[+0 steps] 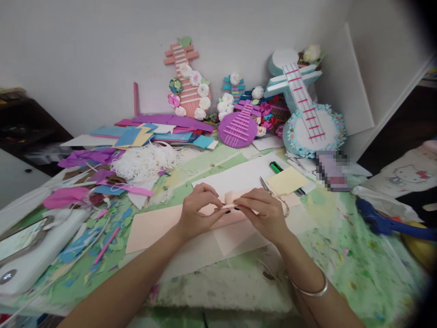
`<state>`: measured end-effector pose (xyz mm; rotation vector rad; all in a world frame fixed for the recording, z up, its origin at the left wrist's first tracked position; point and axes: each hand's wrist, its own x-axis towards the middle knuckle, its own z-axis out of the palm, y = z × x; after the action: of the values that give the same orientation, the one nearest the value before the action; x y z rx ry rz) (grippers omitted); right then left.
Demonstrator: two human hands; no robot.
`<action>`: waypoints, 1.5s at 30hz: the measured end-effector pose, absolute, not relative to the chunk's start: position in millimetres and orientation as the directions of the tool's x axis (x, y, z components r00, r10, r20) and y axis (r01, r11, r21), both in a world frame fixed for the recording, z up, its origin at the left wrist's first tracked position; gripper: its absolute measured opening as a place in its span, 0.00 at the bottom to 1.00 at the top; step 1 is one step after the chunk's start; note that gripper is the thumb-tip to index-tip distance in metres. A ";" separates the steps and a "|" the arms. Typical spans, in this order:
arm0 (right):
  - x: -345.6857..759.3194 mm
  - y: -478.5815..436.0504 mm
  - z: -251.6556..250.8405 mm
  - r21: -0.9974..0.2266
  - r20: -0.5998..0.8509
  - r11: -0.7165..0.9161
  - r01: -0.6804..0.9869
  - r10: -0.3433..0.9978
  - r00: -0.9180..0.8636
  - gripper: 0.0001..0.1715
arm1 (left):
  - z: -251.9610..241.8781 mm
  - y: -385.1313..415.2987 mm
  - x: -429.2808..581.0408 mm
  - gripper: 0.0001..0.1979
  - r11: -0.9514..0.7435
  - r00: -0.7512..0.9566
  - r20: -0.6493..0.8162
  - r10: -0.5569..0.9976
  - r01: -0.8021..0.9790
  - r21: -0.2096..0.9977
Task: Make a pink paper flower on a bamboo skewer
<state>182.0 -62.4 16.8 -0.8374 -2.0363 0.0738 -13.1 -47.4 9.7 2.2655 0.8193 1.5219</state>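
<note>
My left hand (197, 210) and my right hand (264, 211) meet at the middle of the table, both pinching a small folded piece of peach foam (231, 197) between their fingertips. The fingers of both hands are curled shut on it. Under the hands lies a long peach foam sheet (153, 228) on white sheets (239, 175). Scissors (273, 193) lie just behind my right hand, partly hidden by it. A silver bangle (312, 289) circles my right wrist.
Foam guitar crafts lean on the wall: a pink one (187, 86), a purple one (238, 127), a pale blue one (307, 114). White string (146, 161) and coloured foam scraps (102, 182) crowd the left. A yellow note (287, 181), a green marker (276, 166) and a blue tool (382, 223) lie right.
</note>
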 end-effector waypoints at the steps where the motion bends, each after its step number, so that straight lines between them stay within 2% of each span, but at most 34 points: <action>1: 181.8 -62.6 17.0 -0.357 0.727 0.767 0.534 0.587 -0.357 0.07 | 10.2 -47.3 -13.0 0.05 -0.793 0.274 0.748 0.604 0.295 0.532; 6: 182.2 -62.8 15.2 -0.353 0.714 0.752 0.557 0.601 -0.358 0.06 | 12.6 -47.5 -12.8 0.05 -0.789 0.279 0.743 0.609 0.309 0.531; 12: 179.6 -63.7 13.5 -0.293 0.698 0.755 0.586 0.588 -0.409 0.07 | 11.0 -49.9 -13.2 0.01 -0.794 0.392 0.692 0.606 0.352 0.496; 16: 178.8 -63.8 13.0 -0.286 0.694 0.756 0.589 0.587 -0.417 0.07 | 8.2 -49.6 -13.1 0.02 -0.800 0.403 0.693 0.598 0.349 0.488; 23: 179.4 -66.3 17.1 -0.346 0.583 0.752 0.561 0.641 -0.500 0.07 | 4.1 -46.6 -12.8 0.03 -0.817 0.394 0.717 0.575 0.320 0.479; 26: 179.0 -66.8 17.7 -0.372 0.554 0.747 0.552 0.655 -0.514 0.09 | 5.1 -47.5 -13.0 0.02 -0.790 0.386 0.690 0.612 0.307 0.530; 29: 178.6 -66.1 15.7 -0.418 0.544 0.731 0.540 0.677 -0.496 0.10 | 6.7 -47.9 -14.3 0.04 -0.654 0.346 0.566 0.749 0.247 0.715; 31: 178.2 -65.5 14.1 -0.451 0.534 0.724 0.522 0.687 -0.492 0.10 | 7.4 -46.3 -15.7 0.10 -0.465 0.335 0.401 0.853 0.136 0.875; 33: 177.7 -65.2 13.3 -0.477 0.532 0.721 0.502 0.692 -0.489 0.11 | 7.3 -43.3 -16.9 0.15 -0.241 0.385 0.216 0.897 0.017 0.970; 35: 177.0 -65.1 13.2 -0.493 0.536 0.723 0.485 0.691 -0.485 0.11 | 6.5 -39.8 -17.5 0.17 -0.071 0.467 0.084 0.880 -0.047 0.996; 37: 176.6 -65.0 13.8 -0.500 0.540 0.725 0.475 0.689 -0.484 0.10 | 5.9 -37.1 -17.2 0.14 0.014 0.529 0.027 0.848 -0.075 0.997; 40: 176.5 -65.0 14.9 -0.508 0.533 0.722 0.470 0.692 -0.487 0.11 | 6.8 -35.6 -15.6 0.10 0.060 0.540 0.016 0.842 -0.124 0.991; 45: 176.4 -65.7 15.7 -0.507 0.542 0.720 0.475 0.694 -0.474 0.11 | 10.0 -36.7 -13.7 0.10 0.100 0.487 -0.011 0.873 -0.157 0.983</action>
<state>176.4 -65.7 15.7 -0.8825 -2.1614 0.3691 -13.7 -36.7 10.0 1.2373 0.7380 0.8736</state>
